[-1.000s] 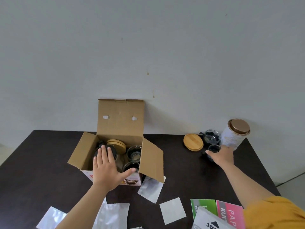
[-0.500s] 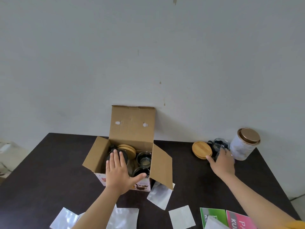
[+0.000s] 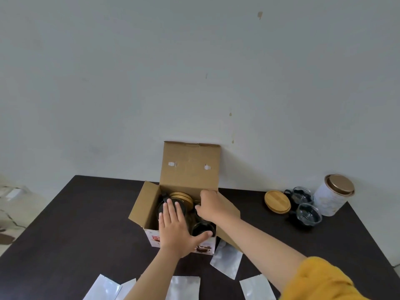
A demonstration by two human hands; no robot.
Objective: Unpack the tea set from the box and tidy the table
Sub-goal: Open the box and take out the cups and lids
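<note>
Two cups (image 3: pixel 304 207) and a lid (image 3: pixel 277 201) sit at the surface's far right; box (image 3: pixel 190 169) part full. Left hand (image 3: pixel 176 230) flat on it; right hand (image 3: pixel 208 205) reaches in, grip unclear.

Cardboard box (image 3: pixel 173 213) at frame centre on the dark table (image 3: pixel 86 224), flaps open, rear lid upright against the wall; inside, a glass teapot (image 3: pixel 164 207), stacked wooden coasters (image 3: pixel 181 197) and a glass cup (image 3: pixel 202 228). Right of centre, already out: a wooden lid (image 3: pixel 277 201) lying flat, and just beside it two glass cups (image 3: pixel 308 214), upright.
</note>
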